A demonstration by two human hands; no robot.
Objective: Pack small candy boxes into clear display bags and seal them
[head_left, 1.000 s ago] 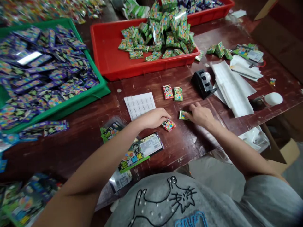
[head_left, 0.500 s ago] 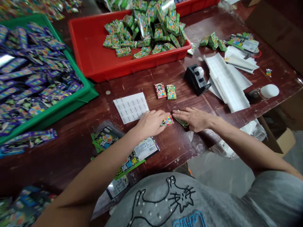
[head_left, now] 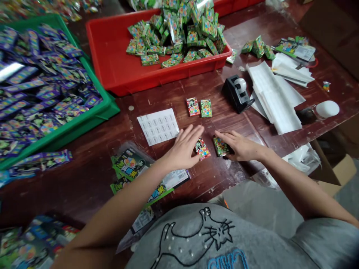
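Note:
My left hand (head_left: 183,149) is open, its fingers stretched out beside a small red candy box (head_left: 202,149) lying on the table. Part of that box is hidden behind the hand. To the right, my right hand (head_left: 238,145) rests its outstretched fingers over a green candy box (head_left: 220,146), touching or just above it. Farther back, another red box (head_left: 193,107) and another green box (head_left: 206,108) lie side by side. A white sheet of round stickers (head_left: 158,127) lies left of them, and printed packaging bags (head_left: 131,164) lie under my left forearm.
A red tray (head_left: 112,67) holds a heap of green boxes at the back. The green tray (head_left: 109,108) on the left is full of purple packs. A black tape dispenser (head_left: 238,93), white paper strips (head_left: 276,97) and a white-capped bottle (head_left: 327,109) stand or lie on the right.
Both hands have lifted and drawn slightly apart, and their fingers have spread. More of the near red and green boxes shows now. The view has shifted slightly.

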